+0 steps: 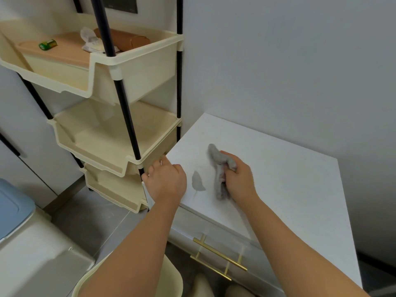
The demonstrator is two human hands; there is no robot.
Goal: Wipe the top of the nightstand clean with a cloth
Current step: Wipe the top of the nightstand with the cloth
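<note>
The white nightstand [289, 179] stands against the wall at the right, its top facing me. My right hand [241, 179] grips a bunched grey cloth [218, 166] that rests on the left part of the top. A small grey leaf-shaped smudge or scrap [197, 182] lies on the top just left of the cloth. My left hand [166, 181] rests on the nightstand's left front corner, fingers curled over the edge, holding nothing loose.
A cream tiered rack with black poles [132, 155] stands close to the nightstand's left side; its top bin holds a brown roll, a rag and a green item. Gold drawer handles [218, 257] face me. A cream bin [128, 279] and a white appliance [32, 254] sit lower left.
</note>
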